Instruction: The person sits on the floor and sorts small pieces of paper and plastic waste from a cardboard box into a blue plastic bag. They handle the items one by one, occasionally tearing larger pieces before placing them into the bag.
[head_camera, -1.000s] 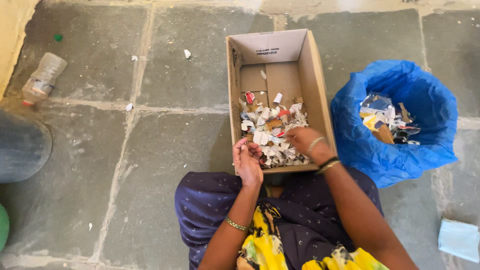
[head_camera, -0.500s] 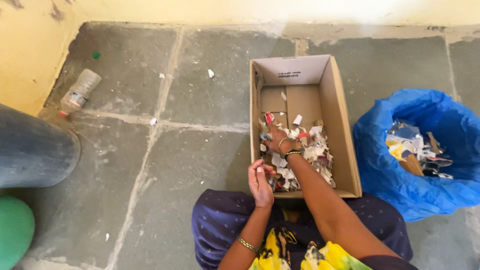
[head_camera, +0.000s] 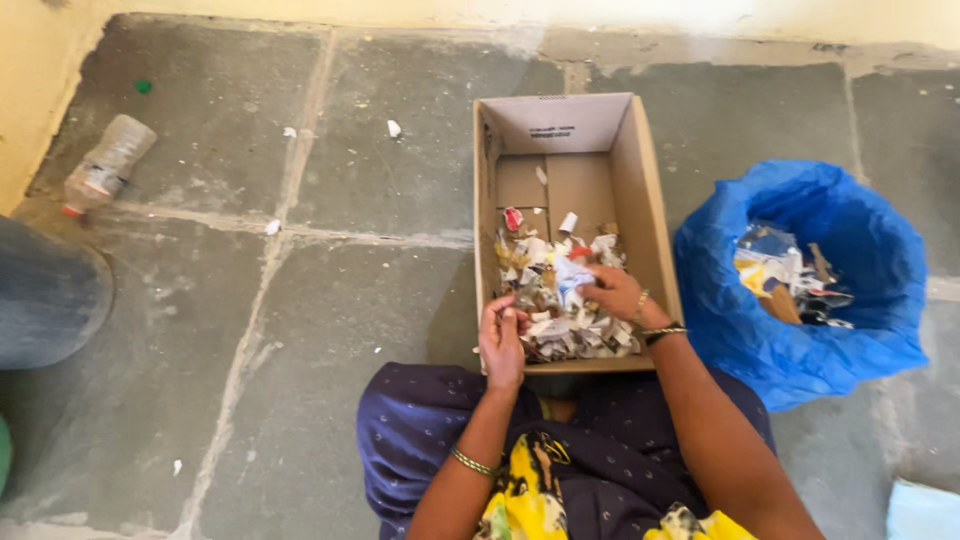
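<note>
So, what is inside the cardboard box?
The cardboard box holds a heap of torn paper scraps in its near half; the far half shows bare bottom. The right hand rests on the heap, covering some scraps; what lies beneath the heap is hidden.

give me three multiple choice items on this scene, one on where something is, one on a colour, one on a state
1. Where does the right hand rest?
A. on the scrap pile in the cardboard box
B. inside the bag
C. on the bottle

2. What colour is the plastic bag beside the box?
A. green
B. blue
C. black

3. How does the plastic bottle stand?
A. upright by the wall
B. lying on its side on the stone floor
C. inside the box

Answers:
1 A, the fingers sit among the paper scraps at the near end of the box.
2 B, its rolled-down rim is bright blue.
3 B, it lies flat near the yellow wall, far left of the box.

The left hand is at the near left corner of the box, fingers curled at the scraps.
</note>
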